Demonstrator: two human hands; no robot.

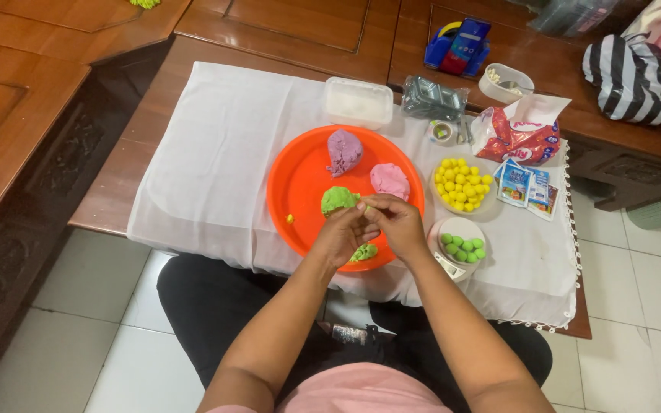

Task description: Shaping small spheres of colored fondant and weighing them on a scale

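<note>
1. Head view: the left hand and right hand meet over the near part of the orange tray, fingertips pinched together on a small piece of dough held between them.
2. A green dough lump lies just beside the left fingers; a smaller green bit peeks out under the hands.
3. The dough looks soft, light and mouldable, likely a little sticky; it is best taken with gentle fingertip pinches.
4. On the tray also lie a purple lump and a pink lump.
5. To the right stand a bowl of yellow balls and green balls in a small dish.
6. A white cloth covers a low wooden table on a pale tiled floor.
</note>
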